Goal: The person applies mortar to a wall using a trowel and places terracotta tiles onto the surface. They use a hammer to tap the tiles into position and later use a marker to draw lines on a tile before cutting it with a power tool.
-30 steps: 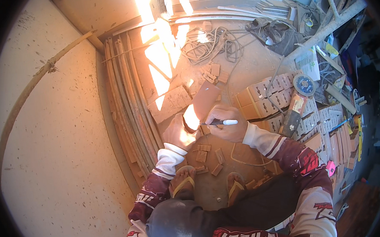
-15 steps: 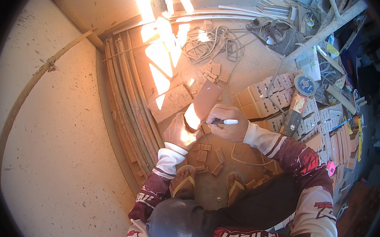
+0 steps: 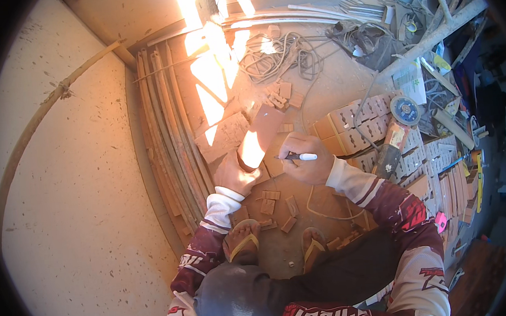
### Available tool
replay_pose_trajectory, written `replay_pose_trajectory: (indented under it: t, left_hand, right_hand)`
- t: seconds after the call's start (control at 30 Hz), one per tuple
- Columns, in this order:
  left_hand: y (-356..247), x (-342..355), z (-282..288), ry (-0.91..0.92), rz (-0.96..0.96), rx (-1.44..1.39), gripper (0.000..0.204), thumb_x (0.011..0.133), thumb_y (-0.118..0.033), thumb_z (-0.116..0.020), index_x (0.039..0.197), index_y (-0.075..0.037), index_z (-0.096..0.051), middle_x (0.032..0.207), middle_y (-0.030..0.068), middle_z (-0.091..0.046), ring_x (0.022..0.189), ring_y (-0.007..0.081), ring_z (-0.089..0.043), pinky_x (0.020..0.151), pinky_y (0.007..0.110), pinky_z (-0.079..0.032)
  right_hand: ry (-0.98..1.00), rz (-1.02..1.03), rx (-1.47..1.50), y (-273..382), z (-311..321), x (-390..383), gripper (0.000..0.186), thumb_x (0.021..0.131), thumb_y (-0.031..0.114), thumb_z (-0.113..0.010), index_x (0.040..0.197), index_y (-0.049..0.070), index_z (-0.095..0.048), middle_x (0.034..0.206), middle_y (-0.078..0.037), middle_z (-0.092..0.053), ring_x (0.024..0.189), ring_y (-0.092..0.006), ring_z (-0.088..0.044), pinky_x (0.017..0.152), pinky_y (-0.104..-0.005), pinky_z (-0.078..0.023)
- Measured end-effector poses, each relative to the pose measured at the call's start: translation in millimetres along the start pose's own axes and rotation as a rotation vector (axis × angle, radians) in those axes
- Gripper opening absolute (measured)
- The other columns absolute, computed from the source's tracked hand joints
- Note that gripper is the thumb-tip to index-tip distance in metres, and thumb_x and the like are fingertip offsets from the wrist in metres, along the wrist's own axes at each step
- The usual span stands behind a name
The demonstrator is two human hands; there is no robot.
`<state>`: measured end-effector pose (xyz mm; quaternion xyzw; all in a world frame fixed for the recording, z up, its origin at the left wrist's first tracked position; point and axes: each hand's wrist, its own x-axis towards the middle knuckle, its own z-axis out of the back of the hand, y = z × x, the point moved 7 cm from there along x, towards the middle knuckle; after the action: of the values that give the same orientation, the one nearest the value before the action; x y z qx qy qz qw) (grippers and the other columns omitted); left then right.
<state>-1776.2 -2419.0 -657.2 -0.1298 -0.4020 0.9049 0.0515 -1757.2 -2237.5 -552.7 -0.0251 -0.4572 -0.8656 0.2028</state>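
My left hand (image 3: pixel 234 175) is closed around the near end of a flat reddish-brown clay tile (image 3: pixel 269 120), which is tilted away from me. Sunlight falls brightly across its lower part. Just right of the tile, my right hand (image 3: pixel 312 164) grips a marker pen (image 3: pixel 306 156) with a white end. The pen's dark tip points left toward the tile, with a small gap between them. Small cut clay pieces (image 3: pixel 268 204) lie on the floor below my hands, and a larger clay slab (image 3: pixel 225 137) lies behind the left hand.
On the right, an angle grinder (image 3: pixel 400 125) rests on stacked hollow clay bricks (image 3: pixel 350 125). Long bars (image 3: pixel 171 122) line the left wall. Coiled cable (image 3: pixel 269 60) lies at the back. A pink tape measure (image 3: pixel 441 222) and yellow level (image 3: pixel 479 183) sit at right. My sandalled feet are below.
My right hand with the marker pen has drawn slightly away from the tile. The left hand and the tile have shifted a little to the left.
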Motion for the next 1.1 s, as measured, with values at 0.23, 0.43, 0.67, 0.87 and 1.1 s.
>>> replay_pose_trajectory:
  t: [0.23,0.43,0.67,0.87,1.1]
  left_hand:
    - [44.2,52.0,8.6,-0.059,-0.008,0.307,0.071,0.06,-0.032,-0.081,0.119,0.0,-0.058,0.116,0.0256,-0.054,0.107,0.0389,-0.057,0.09,0.041,-0.05]
    - [112.0,118.5,-31.3,0.012,-0.05,0.134,0.076,0.059,-0.038,-0.085,0.121,-0.002,-0.058,0.123,0.023,-0.047,0.111,0.0366,-0.051,0.097,0.038,-0.046]
    - [118.8,137.4,-63.6,0.111,-0.086,0.211,0.086,0.058,-0.035,-0.087,0.13,-0.001,-0.054,0.132,0.0227,-0.045,0.119,0.0373,-0.048,0.101,0.038,-0.045]
    - [81.8,119.8,-32.2,0.113,-0.047,0.477,0.095,0.059,-0.037,-0.087,0.139,-0.007,-0.047,0.135,0.0231,-0.045,0.125,0.0375,-0.044,0.103,0.044,-0.04]
    - [60.3,84.0,-20.2,-0.127,-0.347,0.213,0.095,0.059,-0.032,-0.089,0.139,-0.004,-0.045,0.128,0.02,-0.048,0.119,0.0364,-0.048,0.101,0.044,-0.042]
  right_hand:
    - [-0.034,0.048,-0.072,11.3,26.4,6.7,0.011,0.071,0.0,-0.061,0.078,0.007,-0.056,0.073,-0.006,-0.056,0.071,-0.0259,-0.057,0.061,-0.0368,-0.046]
    - [-0.078,0.048,-0.108,11.3,45.6,2.7,0.012,0.071,0.0,-0.061,0.078,0.008,-0.055,0.074,-0.006,-0.056,0.071,-0.0271,-0.057,0.062,-0.0385,-0.046]
    - [-0.048,0.082,-0.174,18.3,43.2,3.6,0.012,0.072,0.002,-0.061,0.078,0.009,-0.053,0.074,-0.006,-0.054,0.073,-0.0279,-0.057,0.061,-0.039,-0.046]
    - [-0.043,0.079,-0.177,22.2,46.9,5.7,0.011,0.073,0.003,-0.062,0.078,0.009,-0.054,0.076,-0.005,-0.055,0.074,-0.0272,-0.057,0.062,-0.0384,-0.046]
    - [-0.157,0.096,-0.172,33.0,68.1,8.9,0.007,0.078,0.01,-0.063,0.082,0.009,-0.058,0.079,-0.007,-0.058,0.078,-0.0295,-0.059,0.068,-0.0401,-0.048]
